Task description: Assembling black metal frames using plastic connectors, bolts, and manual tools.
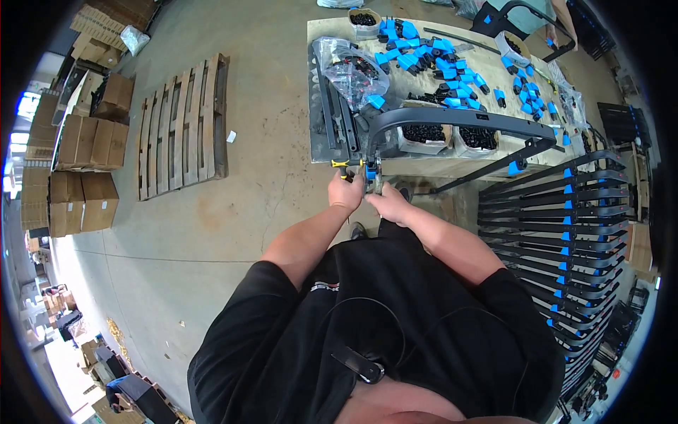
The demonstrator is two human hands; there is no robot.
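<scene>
Downward fisheye from head height

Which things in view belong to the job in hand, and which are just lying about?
Likely the job's:
black frame by the right hand
yellow-and-black tool at the left hand
loose blue-and-black parts

Apparently just lying about:
wooden pallet
cardboard boxes

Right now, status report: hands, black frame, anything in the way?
Left hand gripping yellow-and-black tool; right hand at black frame's near end, grip unclear. Frame arching over table's near edge. Black bars close on the left, possibly in the way.
</scene>
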